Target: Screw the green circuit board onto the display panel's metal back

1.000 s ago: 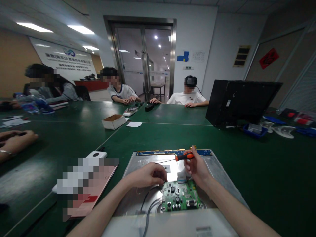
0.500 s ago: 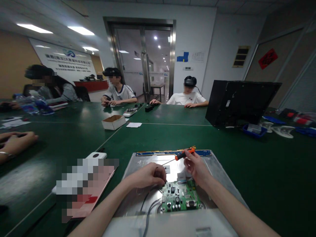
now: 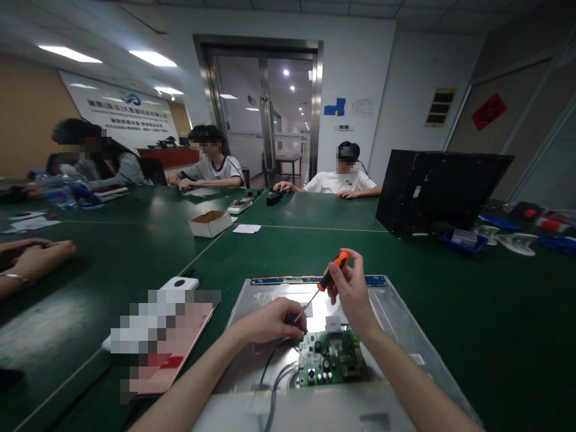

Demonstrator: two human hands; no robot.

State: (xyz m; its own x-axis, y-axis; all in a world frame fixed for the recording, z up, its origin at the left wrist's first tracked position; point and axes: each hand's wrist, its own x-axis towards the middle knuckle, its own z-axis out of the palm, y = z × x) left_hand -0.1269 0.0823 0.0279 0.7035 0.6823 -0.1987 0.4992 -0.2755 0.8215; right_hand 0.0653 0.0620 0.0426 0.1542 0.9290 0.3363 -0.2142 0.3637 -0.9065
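A silver metal panel (image 3: 396,318) lies on the green table in front of me, with a small green circuit board (image 3: 330,360) mounted near its front edge and grey cables running from it. My right hand (image 3: 351,294) grips an orange-handled screwdriver (image 3: 330,270), tilted so its tip points down and left toward the board's top left corner. My left hand (image 3: 274,321) is closed in a pinch right at that tip, beside the board's corner. What it pinches is too small to make out.
A pink booklet (image 3: 166,354) and a white device (image 3: 180,283) lie to my left. A black monitor (image 3: 438,189) stands at the right, a blue tray (image 3: 463,240) beside it. A cardboard box (image 3: 210,222) sits mid-table. Several people sit around the table; another person's hand (image 3: 36,255) rests at left.
My right hand has tipped the screwdriver from nearly flat to steeply slanted, bringing its tip down to my left hand's fingers by the board. The view has shifted slightly.
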